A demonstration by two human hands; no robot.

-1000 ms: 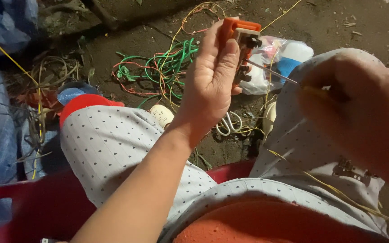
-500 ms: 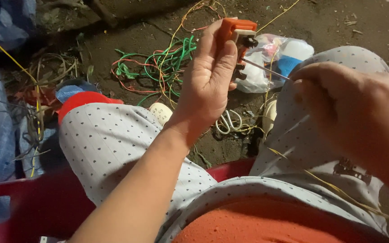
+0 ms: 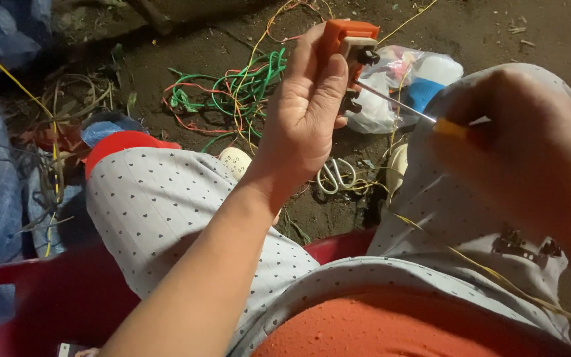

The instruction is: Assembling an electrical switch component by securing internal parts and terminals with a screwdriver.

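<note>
My left hand (image 3: 302, 116) is raised over my knees and grips a small orange electrical fitting (image 3: 351, 41) with black screw knobs on its side. My right hand (image 3: 523, 152), blurred and close to the camera, holds a screwdriver (image 3: 418, 114) with a yellow handle. Its thin metal shaft points left, and the tip meets the orange fitting just below the fingers. A thin yellow wire (image 3: 490, 271) trails across my right thigh.
I sit on a red plastic chair (image 3: 28, 297), legs in dotted grey cloth. On the dirt floor lie tangled green and orange wires (image 3: 232, 92), a clear plastic bag with small parts (image 3: 411, 79), white-handled scissors (image 3: 335, 175) and more wire clutter at the left (image 3: 41, 132).
My left hand has tilted the orange fitting a little and lifted it toward the top of the view. My right hand has brought the screwdriver tip closer in against it.
</note>
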